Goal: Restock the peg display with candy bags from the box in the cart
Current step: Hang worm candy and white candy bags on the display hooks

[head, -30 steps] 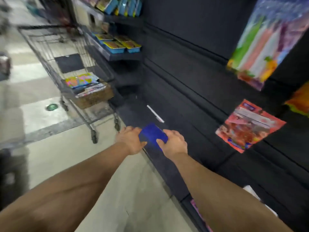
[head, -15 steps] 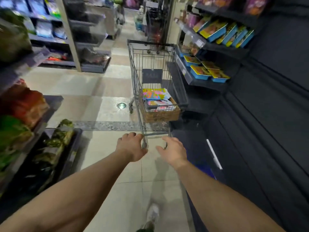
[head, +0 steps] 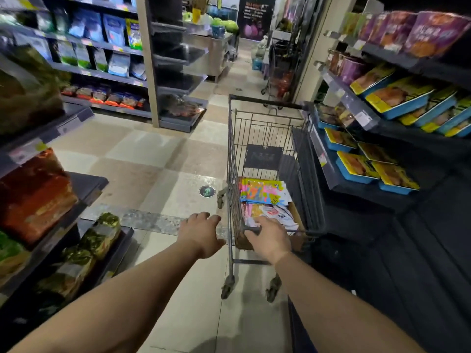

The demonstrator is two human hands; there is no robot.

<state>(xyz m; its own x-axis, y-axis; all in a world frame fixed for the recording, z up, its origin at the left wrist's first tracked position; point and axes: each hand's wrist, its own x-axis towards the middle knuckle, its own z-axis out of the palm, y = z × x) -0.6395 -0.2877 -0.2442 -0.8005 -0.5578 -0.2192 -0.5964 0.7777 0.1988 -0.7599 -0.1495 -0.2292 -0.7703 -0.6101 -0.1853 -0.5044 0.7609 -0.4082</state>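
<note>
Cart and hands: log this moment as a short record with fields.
cart: wire cart in the aisle, beside the right-hand shelving
box: cardboard box inside the cart, at its near end
candy bags: colourful bags lying in the box
right hand: right hand grips the cart's near rim
left hand: left hand left of the cart, holds nothing

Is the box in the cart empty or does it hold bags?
It holds bags: colourful candy bags lie stacked inside the box in the cart.
</note>
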